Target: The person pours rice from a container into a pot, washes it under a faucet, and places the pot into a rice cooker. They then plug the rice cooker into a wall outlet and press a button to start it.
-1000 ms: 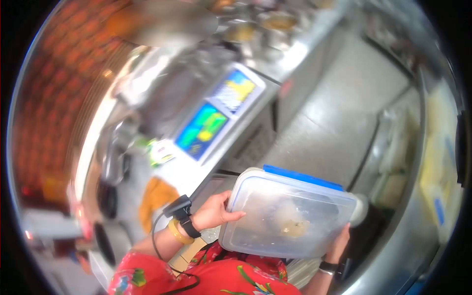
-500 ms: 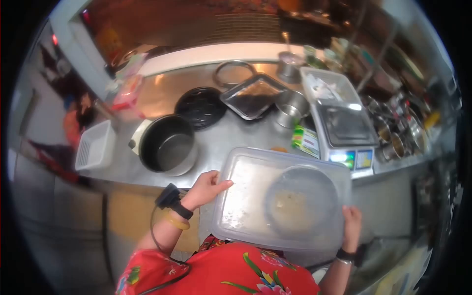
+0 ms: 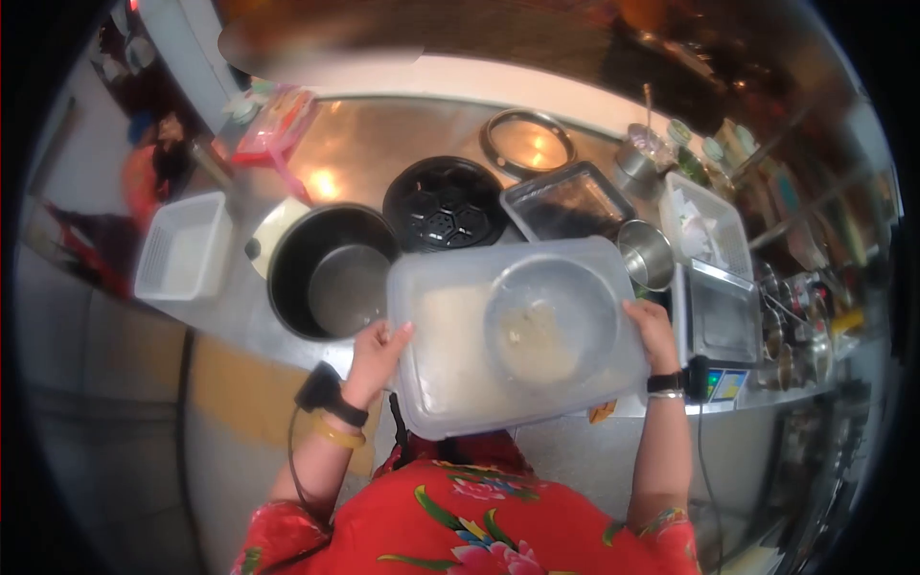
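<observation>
Bench: a long metal bench (image 3: 383,125) stands in front of the person; the kitchen things are lying along it.
Box: a wide rectangular box of cloudy, see-through plastic (image 3: 450,335) is in the air, before the body and at the near side of the bench. Both hands carry it, and this is the step in hand. Through its upper face a large round shape shows, with a yellowish patch; on the left part it looks pale. What exactly is inside, I cannot tell.
Carrying: in my judgement, any move with such a wide box calls for both hands at an even height, because its content may slide or spill.
Pot: a deep round pot with dark inside (image 3: 290,278) is at the left behind the box. If they touch, I cannot tell.
Trays: a round black tray with a pattern (image 3: 446,206) and a rectangular dark tray (image 3: 565,206) lie beside each other, farther back.
Bowl: a round silver metal bowl (image 3: 647,251) is near the right far corner of the box.
Left grip: the left hand (image 3: 377,359) grasps the left end of the box, thumb over the edge.
Right grip: the right hand (image 3: 654,335) grasps the right end.
</observation>
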Demonstrator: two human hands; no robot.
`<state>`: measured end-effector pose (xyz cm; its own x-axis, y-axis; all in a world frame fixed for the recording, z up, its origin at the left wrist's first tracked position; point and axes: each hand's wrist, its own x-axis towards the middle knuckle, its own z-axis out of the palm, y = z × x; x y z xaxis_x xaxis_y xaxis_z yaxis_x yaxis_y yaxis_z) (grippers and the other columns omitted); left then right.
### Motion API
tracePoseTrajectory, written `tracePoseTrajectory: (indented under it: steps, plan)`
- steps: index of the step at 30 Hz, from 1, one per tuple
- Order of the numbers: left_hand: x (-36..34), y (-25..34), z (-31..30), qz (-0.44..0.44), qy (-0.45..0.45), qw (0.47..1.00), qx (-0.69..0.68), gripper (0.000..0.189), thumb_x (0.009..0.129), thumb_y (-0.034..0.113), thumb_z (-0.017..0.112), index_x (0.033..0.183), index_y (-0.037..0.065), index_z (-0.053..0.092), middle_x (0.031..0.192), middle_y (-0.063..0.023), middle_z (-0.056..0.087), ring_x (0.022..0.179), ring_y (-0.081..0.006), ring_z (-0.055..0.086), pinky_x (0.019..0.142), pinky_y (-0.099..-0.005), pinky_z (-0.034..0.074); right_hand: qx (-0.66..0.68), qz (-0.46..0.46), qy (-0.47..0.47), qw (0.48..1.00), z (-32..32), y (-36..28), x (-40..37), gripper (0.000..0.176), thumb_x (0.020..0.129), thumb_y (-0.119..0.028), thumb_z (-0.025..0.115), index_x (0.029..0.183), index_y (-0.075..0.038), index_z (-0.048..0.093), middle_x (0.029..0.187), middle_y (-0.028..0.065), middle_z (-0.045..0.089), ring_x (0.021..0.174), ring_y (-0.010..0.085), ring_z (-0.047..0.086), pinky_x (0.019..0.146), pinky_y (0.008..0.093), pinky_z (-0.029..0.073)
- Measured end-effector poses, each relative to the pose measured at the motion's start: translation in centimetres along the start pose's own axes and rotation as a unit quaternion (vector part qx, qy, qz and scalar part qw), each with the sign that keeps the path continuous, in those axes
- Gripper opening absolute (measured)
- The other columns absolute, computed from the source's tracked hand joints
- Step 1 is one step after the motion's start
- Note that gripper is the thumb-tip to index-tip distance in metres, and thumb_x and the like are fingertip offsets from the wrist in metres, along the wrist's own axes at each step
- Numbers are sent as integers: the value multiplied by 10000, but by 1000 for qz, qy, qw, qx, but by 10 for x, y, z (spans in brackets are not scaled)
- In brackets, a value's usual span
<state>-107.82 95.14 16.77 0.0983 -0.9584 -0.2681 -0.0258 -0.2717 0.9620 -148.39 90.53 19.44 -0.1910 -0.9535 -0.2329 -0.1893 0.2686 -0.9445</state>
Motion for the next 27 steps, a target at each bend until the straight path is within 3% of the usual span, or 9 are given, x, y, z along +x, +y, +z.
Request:
tracePoseTrajectory:
  steps: [7,10,16,19,21,22,24,26,27]
  plan:
    - [12,15,-4,-7,86,992,86,299,847,255,564,874,-42,578,731,-41,594,621,-65,505,550,-213,407,-25,25,-58,998,26,10,52,241,798,-231,591,795,9,611,705,38,587,610,98,522,565,212,407]
    - [8,17,8,-8,104,991,82,319,856,259,545,918,-51,577,775,-76,618,656,-91,539,584,-236,428,-8,24,-75,997,23,16,72,251,786,-235,599,719,6,585,651,-17,531,582,68,456,523,229,372]
    - [20,12,33,80,143,967,196,393,860,237,532,1145,-28,475,1019,-145,576,916,-175,539,797,-293,424,-8,-3,-88,996,26,-3,73,265,793,-195,588,947,21,603,783,40,605,689,100,546,616,234,437]
    - [8,19,44,49,136,986,80,469,860,210,527,1249,-8,381,1160,-140,503,1054,-190,475,900,-297,367,51,-70,-96,992,23,14,67,368,780,-150,600,1101,18,540,925,82,612,806,126,576,701,246,460]
    - [-5,34,50,18,186,982,19,485,859,184,524,1273,-4,357,1214,-116,464,1108,-187,432,936,-300,335,-55,-247,-43,966,18,29,71,455,763,-104,607,1185,3,474,976,95,601,876,143,573,767,247,449]
    - [-7,47,50,19,187,982,20,485,859,184,524,1273,-4,357,1214,-116,464,1108,-187,432,936,-300,335,-54,-248,-43,966,15,13,63,455,763,-104,607,1185,3,474,976,95,601,876,143,573,767,247,449]
    - [-8,76,44,162,150,973,73,496,865,186,514,1286,-7,337,1238,-110,443,1136,-184,406,962,-305,309,181,-139,-61,972,0,-33,40,457,751,-79,605,1179,-11,462,962,105,602,862,147,573,784,250,443]
    - [4,121,35,227,102,962,113,527,874,207,499,1311,-8,296,1302,-135,380,1179,-188,368,982,-308,286,242,-111,-126,956,-20,-74,44,416,749,-57,594,1138,-19,452,949,110,599,831,148,573,783,255,448]
    - [14,138,31,237,134,956,110,544,876,218,495,1321,-7,278,1324,-149,350,1195,-194,353,989,-309,276,251,-170,-121,945,-29,-88,56,385,751,-62,598,1107,-21,457,938,107,600,809,148,572,766,256,455]
